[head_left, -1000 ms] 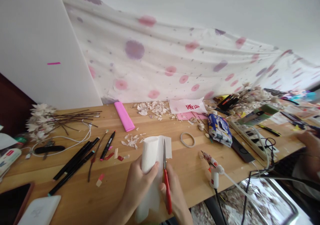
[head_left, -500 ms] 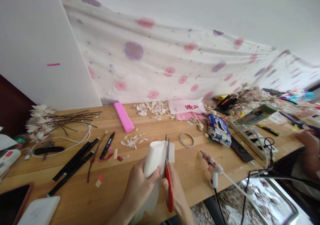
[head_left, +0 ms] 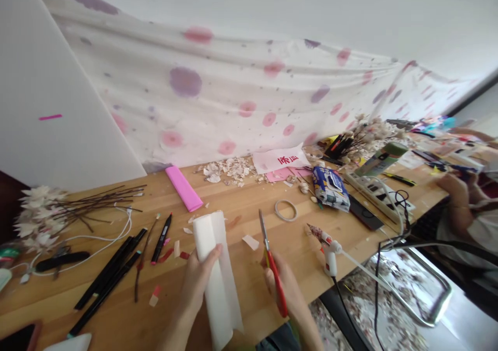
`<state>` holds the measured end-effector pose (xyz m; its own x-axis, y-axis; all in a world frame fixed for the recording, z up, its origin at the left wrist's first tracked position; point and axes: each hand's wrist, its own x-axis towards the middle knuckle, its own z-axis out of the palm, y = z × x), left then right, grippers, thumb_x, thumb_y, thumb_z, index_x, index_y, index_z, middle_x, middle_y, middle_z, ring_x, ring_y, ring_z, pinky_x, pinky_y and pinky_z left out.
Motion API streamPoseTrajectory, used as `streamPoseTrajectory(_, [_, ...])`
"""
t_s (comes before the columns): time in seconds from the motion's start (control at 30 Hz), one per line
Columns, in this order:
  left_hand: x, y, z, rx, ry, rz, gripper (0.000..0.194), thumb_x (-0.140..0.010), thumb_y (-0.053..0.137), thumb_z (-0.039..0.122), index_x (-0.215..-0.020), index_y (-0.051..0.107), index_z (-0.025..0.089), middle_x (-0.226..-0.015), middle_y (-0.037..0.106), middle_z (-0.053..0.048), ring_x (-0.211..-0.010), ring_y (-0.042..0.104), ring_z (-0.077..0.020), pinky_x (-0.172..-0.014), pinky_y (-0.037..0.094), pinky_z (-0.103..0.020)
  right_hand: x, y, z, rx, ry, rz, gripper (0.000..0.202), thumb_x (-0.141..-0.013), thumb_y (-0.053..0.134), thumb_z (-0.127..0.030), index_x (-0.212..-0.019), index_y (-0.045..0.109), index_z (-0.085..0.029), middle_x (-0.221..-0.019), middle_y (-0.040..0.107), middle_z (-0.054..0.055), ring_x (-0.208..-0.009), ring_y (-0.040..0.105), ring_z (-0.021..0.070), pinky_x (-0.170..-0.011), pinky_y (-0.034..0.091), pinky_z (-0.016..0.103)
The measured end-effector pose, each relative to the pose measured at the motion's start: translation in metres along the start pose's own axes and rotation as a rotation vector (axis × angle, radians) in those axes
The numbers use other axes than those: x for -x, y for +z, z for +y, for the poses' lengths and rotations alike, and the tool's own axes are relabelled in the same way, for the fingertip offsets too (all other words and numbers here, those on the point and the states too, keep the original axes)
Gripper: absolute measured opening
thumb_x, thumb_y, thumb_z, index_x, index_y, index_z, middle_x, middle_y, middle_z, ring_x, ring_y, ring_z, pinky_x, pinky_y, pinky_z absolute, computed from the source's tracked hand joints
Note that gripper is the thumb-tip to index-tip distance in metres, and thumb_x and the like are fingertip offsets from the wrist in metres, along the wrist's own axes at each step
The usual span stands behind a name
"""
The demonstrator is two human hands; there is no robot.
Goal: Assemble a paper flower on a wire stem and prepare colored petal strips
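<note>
One white paper roll (head_left: 218, 295), one pair of red scissors (head_left: 277, 284)

Closest to me, the left hand (head_left: 198, 278) clamps the white paper roll above the table (head_left: 254, 294), thumb laid across its front, and a loose flap runs down its right side. The right hand (head_left: 286, 281) is wrapped round the handles of the red scissors, apart from the paper; the blades point away and look closed. Between roll and blades a small pale scrap (head_left: 250, 242) lies on the wood. Off to the right sits a white glue gun (head_left: 330, 260); to the left, some black pens (head_left: 109, 273) lie close together. Beyond them are a tape ring (head_left: 286, 219), then a folded pink packet (head_left: 184, 188) and a scatter of pale petals (head_left: 233, 169). Behind it all hangs a spotted cloth (head_left: 233, 91).
</note>
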<state>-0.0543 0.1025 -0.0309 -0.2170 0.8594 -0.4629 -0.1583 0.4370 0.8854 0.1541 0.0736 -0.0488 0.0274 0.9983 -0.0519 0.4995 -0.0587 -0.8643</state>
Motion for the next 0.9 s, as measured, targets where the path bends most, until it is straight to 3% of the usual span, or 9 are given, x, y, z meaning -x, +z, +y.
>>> streamPoseTrajectory(0.1, [-0.014,-0.007,-0.008,0.059,-0.018,-0.078,0.045,-0.066,0.080,0.056,-0.085,0.064,0.018,-0.070,0.068,-0.003,-0.064,0.065,-0.0207,-0.060,0.050,-0.029,-0.003,-0.016,0.006,0.131,0.105,0.085,0.062,-0.074,0.041,-0.086,-0.073,0.047,-0.024,-0.067,0.059,0.002,-0.062,0.055,0.0203,-0.057,0.044,0.030])
streamPoseTrajectory(0.2, [-0.021,-0.005,-0.017,0.124,-0.020,-0.204,0.047,-0.065,0.081,0.058,-0.075,0.057,0.019,-0.062,0.058,0.002,-0.053,0.056,-0.0142,-0.054,0.044,-0.026,-0.006,-0.030,0.010,0.315,0.267,0.193,0.053,-0.078,0.045,-0.078,-0.071,0.046,-0.026,-0.065,0.061,0.005,-0.062,0.059,0.0240,-0.057,0.040,0.031])
streamPoseTrajectory(0.37, [-0.029,0.004,-0.032,0.235,-0.016,-0.357,0.050,-0.062,0.083,0.049,-0.093,0.059,0.018,-0.063,0.052,0.006,-0.053,0.050,-0.0119,-0.049,0.040,-0.024,-0.010,-0.043,0.018,0.578,0.451,0.252,0.040,-0.081,0.059,-0.062,-0.071,0.057,-0.024,-0.066,0.068,0.011,-0.068,0.068,0.0317,-0.055,0.035,0.030])
streamPoseTrajectory(0.6, [-0.033,-0.001,-0.040,0.256,-0.018,-0.418,0.022,-0.069,0.073,0.030,-0.081,0.063,0.015,-0.068,0.060,0.000,-0.050,0.051,-0.0101,-0.049,0.036,-0.024,-0.018,-0.039,0.041,0.680,0.368,0.235,0.029,-0.092,0.055,-0.035,-0.106,0.068,-0.014,-0.099,0.076,0.016,-0.092,0.072,0.0298,-0.072,0.046,0.032])
streamPoseTrajectory(0.77, [-0.036,-0.001,-0.041,0.289,-0.028,-0.450,0.019,-0.068,0.069,0.028,-0.079,0.063,0.014,-0.064,0.057,0.001,-0.047,0.046,-0.0084,-0.047,0.031,-0.023,-0.023,-0.035,0.048,0.703,0.292,0.242,0.036,-0.092,0.058,-0.027,-0.122,0.066,-0.009,-0.111,0.073,0.018,-0.103,0.069,0.0292,-0.085,0.048,0.033])
streamPoseTrajectory(0.9, [-0.037,0.000,-0.040,0.316,-0.037,-0.454,0.019,-0.066,0.070,0.027,-0.076,0.061,0.014,-0.061,0.053,0.002,-0.046,0.041,-0.0068,-0.045,0.027,-0.022,-0.025,-0.032,0.048,0.737,0.265,0.253,0.035,-0.092,0.059,-0.025,-0.121,0.067,-0.008,-0.113,0.071,0.020,-0.101,0.068,0.0304,-0.086,0.048,0.034])
